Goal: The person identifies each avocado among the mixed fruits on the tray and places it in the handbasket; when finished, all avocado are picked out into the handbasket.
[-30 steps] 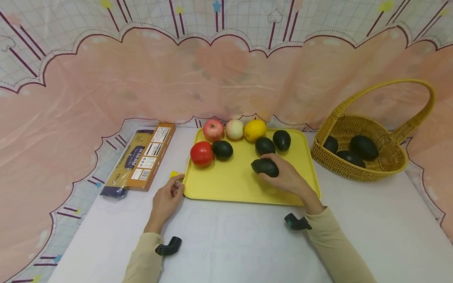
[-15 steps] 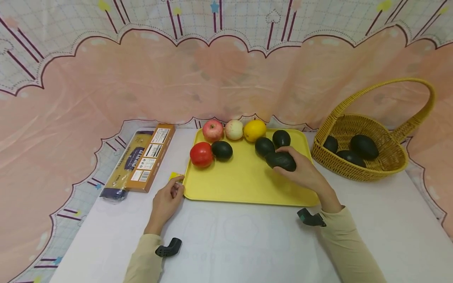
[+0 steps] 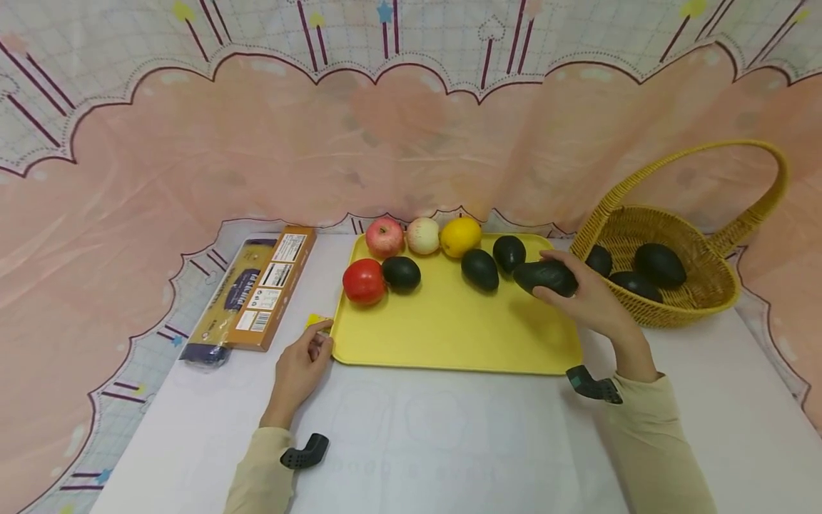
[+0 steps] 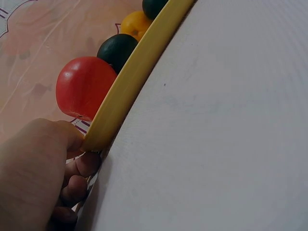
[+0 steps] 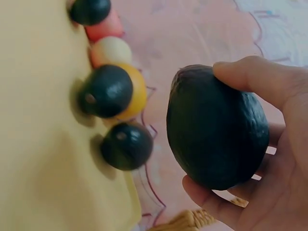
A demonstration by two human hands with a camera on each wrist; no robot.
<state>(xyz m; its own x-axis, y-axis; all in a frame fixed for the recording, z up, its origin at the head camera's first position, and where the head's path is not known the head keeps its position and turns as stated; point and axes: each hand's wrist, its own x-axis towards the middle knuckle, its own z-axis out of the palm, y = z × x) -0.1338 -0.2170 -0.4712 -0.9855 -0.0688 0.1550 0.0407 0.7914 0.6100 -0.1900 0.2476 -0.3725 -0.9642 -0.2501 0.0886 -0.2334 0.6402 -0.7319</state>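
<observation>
My right hand (image 3: 597,303) holds a dark green avocado (image 3: 544,277) above the right side of the yellow tray (image 3: 411,343). In the right wrist view, thumb and fingers curl round this avocado (image 5: 214,130). At the tray's left edge, my left hand (image 3: 302,368) pinches the rim; the left wrist view shows the thumb and curled fingers at the tray's corner (image 4: 98,134). On the tray lie a red tomato-like fruit (image 3: 364,281), an avocado (image 3: 401,274) beside it, two more avocados (image 3: 479,270) at right, a pink apple (image 3: 384,237), a pale round fruit (image 3: 423,235) and a yellow fruit (image 3: 460,237).
A wicker basket (image 3: 681,314) with a tall handle stands right of the tray, with several avocados (image 3: 660,264) inside. To the left lie an orange-brown box (image 3: 272,289) and a gold-and-blue packet (image 3: 231,303). A small yellow item (image 3: 316,321) is near my left hand.
My right hand has carried the avocado rightward and slightly back across the tray, toward the basket. The left hand stays at the tray's edge.
</observation>
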